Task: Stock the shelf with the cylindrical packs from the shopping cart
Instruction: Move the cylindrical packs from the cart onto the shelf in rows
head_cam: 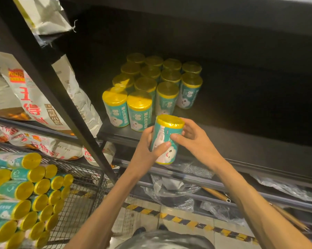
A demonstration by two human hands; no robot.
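So the pack is up in the air right now, upright, just in front of the shelf edge, with both hands wrapped round it: left hand curls round the left side with its thumb across the label, right hand grips the right side, fingers behind and thumb on the front. It's teal with a gold top, same as the block of packs already standing in neat rows further back on the shelf. That block's front row looks short on the right, so my guess is this one goes down beside the front packs there. Looks like the placing step, mid-carry, not set down yet. Next move probably needs it pushed forward and lowered flat, kept upright and snug against its neighbours without knocking them. Plenty more lying on their sides in the cart at lower left, so the job is far from over. Sacks sit on the rack to the left.
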